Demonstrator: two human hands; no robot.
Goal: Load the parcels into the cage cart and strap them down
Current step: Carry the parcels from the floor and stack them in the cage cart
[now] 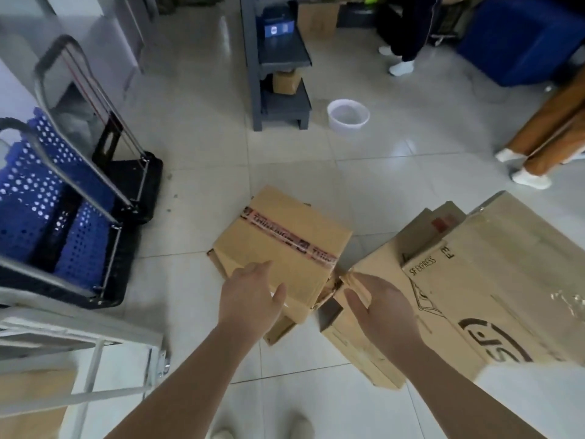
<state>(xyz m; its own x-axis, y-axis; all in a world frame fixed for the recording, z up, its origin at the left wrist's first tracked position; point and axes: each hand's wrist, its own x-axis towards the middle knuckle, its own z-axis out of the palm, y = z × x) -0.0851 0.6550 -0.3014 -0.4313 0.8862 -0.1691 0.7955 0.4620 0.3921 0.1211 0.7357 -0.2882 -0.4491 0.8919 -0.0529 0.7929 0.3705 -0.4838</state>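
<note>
Here, at the lower centre of the frame, the left hand (253,291) rests spread on the near edge of a taped cardboard parcel (281,245) lying on the tiled floor (196,147). The right hand (384,307), fingers apart, touches the SF Express box (493,280) at lower right. The cage cart (63,213) stands at left, well apart.
</note>
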